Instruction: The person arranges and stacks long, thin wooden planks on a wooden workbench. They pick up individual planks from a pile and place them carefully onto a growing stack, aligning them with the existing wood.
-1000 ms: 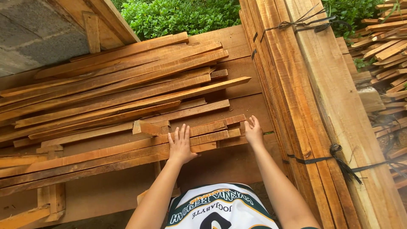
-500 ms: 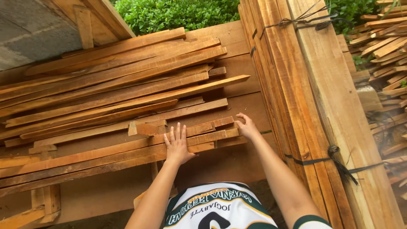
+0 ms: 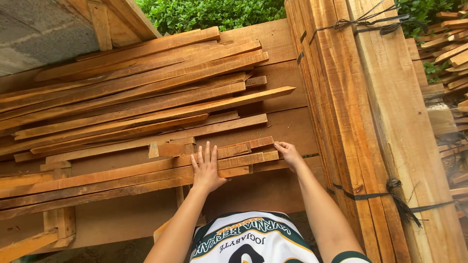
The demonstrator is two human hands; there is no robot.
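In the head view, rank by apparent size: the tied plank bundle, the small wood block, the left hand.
1. Plank bundle, by far largest.
2. Left hand.
3. Wood block, slightly smaller than the hand, though it lies farther away, so that's unsure.

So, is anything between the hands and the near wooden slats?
Nothing visible: the left hand lies flat on the near long wooden slats, and the right hand touches their right ends.

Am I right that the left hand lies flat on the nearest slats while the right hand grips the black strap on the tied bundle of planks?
Not quite: the head view shows the right hand at the ends of the nearest slats, not on the black strap of the tied bundle of planks. The left hand does lie flat on those slats.
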